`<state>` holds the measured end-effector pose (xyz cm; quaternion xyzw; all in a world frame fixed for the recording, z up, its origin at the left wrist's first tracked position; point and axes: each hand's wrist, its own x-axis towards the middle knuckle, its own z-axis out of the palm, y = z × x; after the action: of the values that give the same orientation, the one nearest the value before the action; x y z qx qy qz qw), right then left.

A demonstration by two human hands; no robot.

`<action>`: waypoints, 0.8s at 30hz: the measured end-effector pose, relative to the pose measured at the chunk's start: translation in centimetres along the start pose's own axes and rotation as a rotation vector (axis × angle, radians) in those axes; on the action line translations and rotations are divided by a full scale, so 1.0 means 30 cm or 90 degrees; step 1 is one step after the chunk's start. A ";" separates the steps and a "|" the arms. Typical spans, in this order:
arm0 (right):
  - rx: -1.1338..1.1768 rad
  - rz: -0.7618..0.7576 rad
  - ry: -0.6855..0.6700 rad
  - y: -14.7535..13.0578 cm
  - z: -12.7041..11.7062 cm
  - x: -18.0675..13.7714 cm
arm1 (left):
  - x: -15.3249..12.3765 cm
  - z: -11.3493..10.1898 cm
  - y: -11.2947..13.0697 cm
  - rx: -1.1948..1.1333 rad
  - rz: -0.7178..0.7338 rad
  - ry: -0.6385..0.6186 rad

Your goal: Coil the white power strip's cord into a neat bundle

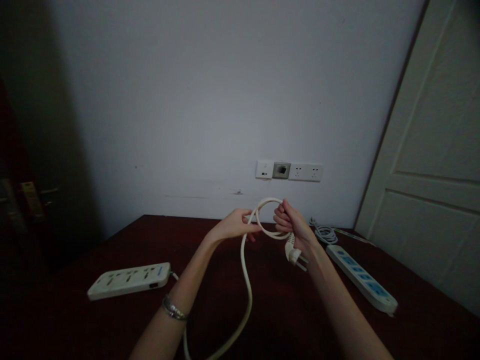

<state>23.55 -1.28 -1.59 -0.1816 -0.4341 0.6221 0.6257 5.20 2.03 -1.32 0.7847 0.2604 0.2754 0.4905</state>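
My left hand (235, 226) and my right hand (293, 223) are raised over a dark red table (112, 245), both closed on a white power cable (246, 280). The cable forms a small loop between the two hands. Its white plug (294, 256) dangles just below my right hand, prongs pointing right. The rest of the cable hangs down past my left forearm toward the table's near edge. It seems to run to a white power strip (128, 280) lying at the left. A silver bracelet (173, 308) sits on my left wrist.
A second power strip with blue sockets (360, 276) lies at the right, its coiled white cord (324, 232) behind it. Wall outlets (289, 170) are set in the white wall above the table. A white door (435, 165) stands at the right.
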 end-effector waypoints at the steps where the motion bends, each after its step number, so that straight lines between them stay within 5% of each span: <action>1: 0.011 -0.002 0.003 -0.011 -0.006 -0.001 | -0.017 -0.015 0.009 0.023 -0.041 -0.089; 3: 0.034 -0.001 0.000 -0.032 -0.017 -0.003 | -0.049 -0.042 0.026 0.049 -0.071 -0.243; 5: 0.075 -0.004 -0.013 -0.047 -0.024 -0.007 | -0.067 -0.063 0.038 -0.002 -0.044 -0.290; 10: 0.212 -0.006 -0.051 -0.068 -0.030 -0.016 | -0.064 -0.084 0.053 -0.342 -0.046 -0.140; 14: 0.300 -0.009 -0.062 -0.093 -0.062 -0.022 | -0.092 -0.088 0.085 -0.466 0.056 -0.120; 19: 0.346 0.026 -0.070 -0.139 -0.139 -0.031 | -0.111 -0.089 0.103 -0.400 0.080 -0.119; 24: 0.309 0.049 -0.047 -0.159 -0.188 -0.038 | -0.061 -0.104 0.067 -0.169 0.040 0.119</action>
<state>31.02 -1.34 -1.43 -0.0193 -0.2875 0.7376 0.6106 2.05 1.97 1.33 0.6915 0.2415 0.3945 0.5549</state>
